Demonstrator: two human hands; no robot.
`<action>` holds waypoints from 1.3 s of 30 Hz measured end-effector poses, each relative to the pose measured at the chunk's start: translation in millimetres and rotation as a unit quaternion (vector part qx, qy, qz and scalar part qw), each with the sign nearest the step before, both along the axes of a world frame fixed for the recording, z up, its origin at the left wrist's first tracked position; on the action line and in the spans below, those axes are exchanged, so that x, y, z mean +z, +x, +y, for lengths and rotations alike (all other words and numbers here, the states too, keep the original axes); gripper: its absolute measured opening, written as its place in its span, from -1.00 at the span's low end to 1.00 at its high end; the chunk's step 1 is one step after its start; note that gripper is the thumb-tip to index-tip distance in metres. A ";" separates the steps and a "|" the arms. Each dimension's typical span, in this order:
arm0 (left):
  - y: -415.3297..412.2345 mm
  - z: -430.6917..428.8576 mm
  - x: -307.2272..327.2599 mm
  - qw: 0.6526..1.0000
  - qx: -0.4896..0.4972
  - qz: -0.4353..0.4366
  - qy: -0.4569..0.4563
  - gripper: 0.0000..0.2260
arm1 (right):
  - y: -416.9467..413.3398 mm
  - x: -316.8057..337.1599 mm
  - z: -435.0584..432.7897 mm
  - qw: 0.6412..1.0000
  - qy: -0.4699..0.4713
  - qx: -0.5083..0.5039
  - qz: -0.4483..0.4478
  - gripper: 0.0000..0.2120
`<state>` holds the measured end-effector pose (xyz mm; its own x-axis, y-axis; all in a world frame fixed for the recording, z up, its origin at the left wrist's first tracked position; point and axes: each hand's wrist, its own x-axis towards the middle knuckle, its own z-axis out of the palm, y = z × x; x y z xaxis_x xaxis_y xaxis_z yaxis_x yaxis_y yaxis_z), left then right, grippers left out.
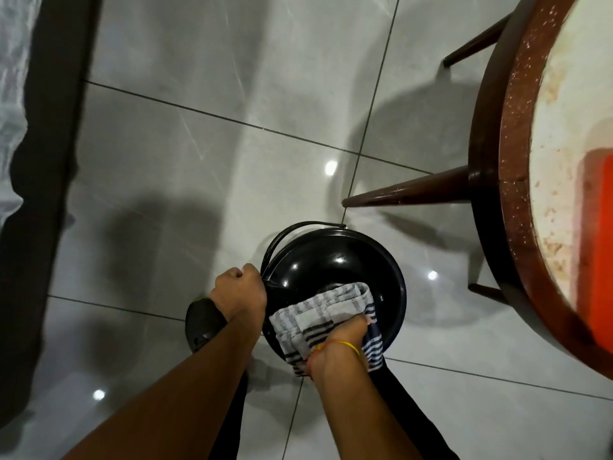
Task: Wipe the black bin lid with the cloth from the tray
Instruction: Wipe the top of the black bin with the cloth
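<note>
A round glossy black bin lid [335,260] sits on a small bin on the tiled floor, seen from above. My left hand [240,292] is closed around the bin's thin wire handle [280,242] at the lid's left rim. My right hand [345,343] presses a white cloth with dark stripes [326,308] onto the near part of the lid. The cloth covers the lid's near half and hangs over its front edge. A yellow thread circles my right wrist.
A round table [517,180] with a dark brown rim and splayed legs stands at the right, close to the bin. An orange tray [597,234] lies on it. A dark frame [49,161] runs along the left. A black shoe [204,322] is beside the bin.
</note>
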<state>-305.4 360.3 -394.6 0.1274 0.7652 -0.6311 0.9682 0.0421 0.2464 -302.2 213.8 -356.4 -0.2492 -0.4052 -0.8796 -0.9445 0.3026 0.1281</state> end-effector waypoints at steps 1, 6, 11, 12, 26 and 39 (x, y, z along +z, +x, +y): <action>-1.3 0.2 -4.2 1.000 0.001 -0.008 0.001 -0.66 | -8.5 5.2 -3.4 0.999 0.012 -0.017 -0.024 -0.25; -6.3 -0.3 -19.4 0.999 0.007 -0.047 -0.003 -0.65 | -20.3 71.9 -30.3 0.965 0.076 0.246 -0.047 -0.36; -8.6 3.8 -27.2 0.999 0.010 -0.044 -0.005 -0.66 | -19.8 78.3 -82.1 0.347 -0.006 0.894 -0.284 -0.19; -9.7 4.4 -29.2 0.999 0.006 -0.045 -0.008 -0.66 | -15.2 67.3 -86.3 0.198 0.066 0.920 -0.332 -0.18; -23.3 10.6 -48.2 0.990 -0.038 -0.133 -0.039 -0.50 | 22.4 -48.1 -59.3 -0.209 0.185 0.866 -0.415 -0.34; -18.1 19.1 -44.9 0.986 -0.109 -0.114 -0.061 -0.60 | -17.5 -44.1 -71.0 -0.035 0.109 0.891 -0.439 -0.33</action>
